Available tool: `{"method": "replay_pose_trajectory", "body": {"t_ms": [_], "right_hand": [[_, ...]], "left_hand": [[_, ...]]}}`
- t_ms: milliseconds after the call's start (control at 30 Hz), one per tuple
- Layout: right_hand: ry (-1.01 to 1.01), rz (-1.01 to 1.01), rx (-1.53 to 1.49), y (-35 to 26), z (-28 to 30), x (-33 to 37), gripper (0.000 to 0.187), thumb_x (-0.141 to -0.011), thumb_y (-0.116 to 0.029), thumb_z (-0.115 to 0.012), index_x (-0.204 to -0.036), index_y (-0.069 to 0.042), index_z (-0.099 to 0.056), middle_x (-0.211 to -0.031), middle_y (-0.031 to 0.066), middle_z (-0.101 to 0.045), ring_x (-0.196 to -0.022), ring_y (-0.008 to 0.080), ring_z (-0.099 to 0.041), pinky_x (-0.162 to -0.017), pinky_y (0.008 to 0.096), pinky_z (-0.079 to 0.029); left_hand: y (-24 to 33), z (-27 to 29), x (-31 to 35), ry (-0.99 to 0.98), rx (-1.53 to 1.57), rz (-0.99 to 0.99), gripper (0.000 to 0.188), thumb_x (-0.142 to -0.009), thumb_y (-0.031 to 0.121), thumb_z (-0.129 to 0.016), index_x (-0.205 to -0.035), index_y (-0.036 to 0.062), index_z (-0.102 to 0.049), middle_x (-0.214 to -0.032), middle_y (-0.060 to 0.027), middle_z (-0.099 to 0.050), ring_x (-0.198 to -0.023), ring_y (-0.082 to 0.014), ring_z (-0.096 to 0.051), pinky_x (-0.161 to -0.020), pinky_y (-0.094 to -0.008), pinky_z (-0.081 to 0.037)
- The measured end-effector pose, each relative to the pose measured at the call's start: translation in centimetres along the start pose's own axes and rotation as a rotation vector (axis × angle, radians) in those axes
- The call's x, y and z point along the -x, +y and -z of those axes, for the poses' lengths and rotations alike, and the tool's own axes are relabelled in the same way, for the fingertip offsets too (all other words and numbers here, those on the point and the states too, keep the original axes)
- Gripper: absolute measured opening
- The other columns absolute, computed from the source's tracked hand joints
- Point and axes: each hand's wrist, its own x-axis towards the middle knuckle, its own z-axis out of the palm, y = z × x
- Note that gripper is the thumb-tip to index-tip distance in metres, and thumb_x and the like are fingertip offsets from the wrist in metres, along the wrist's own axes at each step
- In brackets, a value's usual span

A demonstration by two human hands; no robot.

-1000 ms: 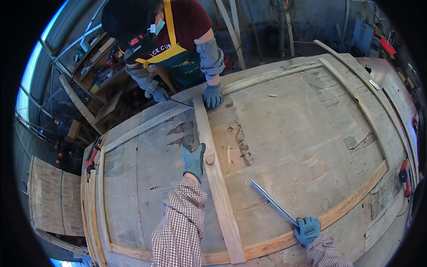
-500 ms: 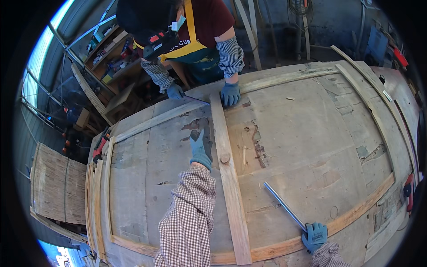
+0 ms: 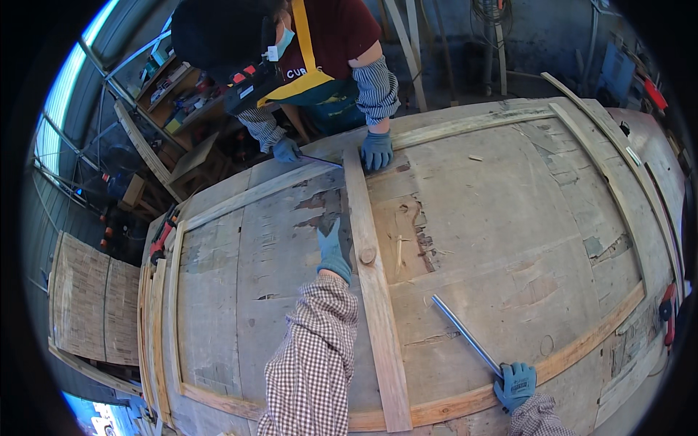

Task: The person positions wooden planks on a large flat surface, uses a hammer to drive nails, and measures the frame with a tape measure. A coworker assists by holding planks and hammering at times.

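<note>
My left hand (image 3: 332,251), in a blue glove, reaches over the worn tabletop just left of the middle wooden plank (image 3: 378,312). Its fingers are stretched apart and hold nothing. Near the front edge, my right hand (image 3: 515,384), also gloved, is closed round the lower end of a shiny metal rod (image 3: 465,334) that slants up to the left. The plank crosses a frame of thin wooden strips, over the front strip (image 3: 454,405) and at the back strip (image 3: 265,190). Beside the plank's far end, a co-worker's gloved hand (image 3: 376,150) presses down; their other hand (image 3: 286,150) holds a thin dark tool (image 3: 320,160).
Loose wooden strips (image 3: 157,334) lie along the table's left edge, near a red-handled tool (image 3: 163,236). More long strips (image 3: 618,149) lie on the right. Splinters and peeling patches (image 3: 418,232) mark the tabletop (image 3: 494,232). A bundle of slats (image 3: 87,298) stands at the left.
My left hand has drawn slightly nearer and turned, its spread fingers now seen more edge-on. The co-worker's head has shifted left. My right hand and the rod have stayed almost still.
</note>
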Motion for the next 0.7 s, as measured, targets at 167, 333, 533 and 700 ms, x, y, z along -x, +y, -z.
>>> {"method": "replay_pose_trajectory", "body": {"t_ms": [167, 333, 533, 700], "right_hand": [[0.004, 0.012, 0.003, 0.0, 0.2, 0.0, 0.042, -0.07, -0.034, -0.064, -0.106, -0.014, -0.057, -0.092, 0.0071, -0.054, -0.086, 0.0241, -0.05, -0.078, 0.042, -0.034], [-0.03, 0.006, 0.005, 0.1, 0.1, -0.1, 0.043, -0.07, -0.036, -0.064, -0.107, -0.014, -0.057, -0.093, 0.0071, -0.054, -0.086, 0.0237, -0.05, -0.078, 0.042, -0.034], [-0.037, 0.004, 0.013, 0.2, -0.1, 0.0, 0.044, -0.071, -0.036, -0.064, -0.108, -0.014, -0.057, -0.094, 0.0072, -0.054, -0.087, 0.0237, -0.05, -0.078, 0.042, -0.034], [-0.022, 0.006, 0.008, 0.1, 0.1, 0.1, 0.044, -0.071, -0.036, -0.065, -0.108, -0.014, -0.057, -0.094, 0.0069, -0.054, -0.087, 0.0233, -0.05, -0.078, 0.0416, -0.034]], "left_hand": [[-0.1, -0.2, 0.3, -0.029, -0.057, -0.016, 0.046, -0.084, 0.033, -0.062, -0.126, 0.0221, -0.045, -0.128, 0.0002, -0.05, -0.116, -0.0224, -0.047, -0.092, -0.0371, -0.038], [-0.3, -0.3, 0.2, 0.032, -0.021, 0.038, 0.047, -0.084, 0.033, -0.063, -0.126, 0.0235, -0.045, -0.128, 0.0003, -0.049, -0.116, -0.0225, -0.047, -0.092, -0.0374, -0.039], [-0.5, 0.0, -0.4, 0.058, -0.025, 0.062, 0.046, -0.085, 0.034, -0.062, -0.126, 0.0235, -0.045, -0.129, 0.0014, -0.048, -0.117, -0.0228, -0.046, -0.094, -0.0374, -0.038], [-0.6, -0.4, -0.1, 0.107, -0.014, 0.082, 0.041, -0.085, 0.03, -0.063, -0.121, 0.02, -0.048, -0.118, 0.0016, -0.051, -0.104, -0.0186, -0.047, -0.085, -0.0338, -0.038]]}}
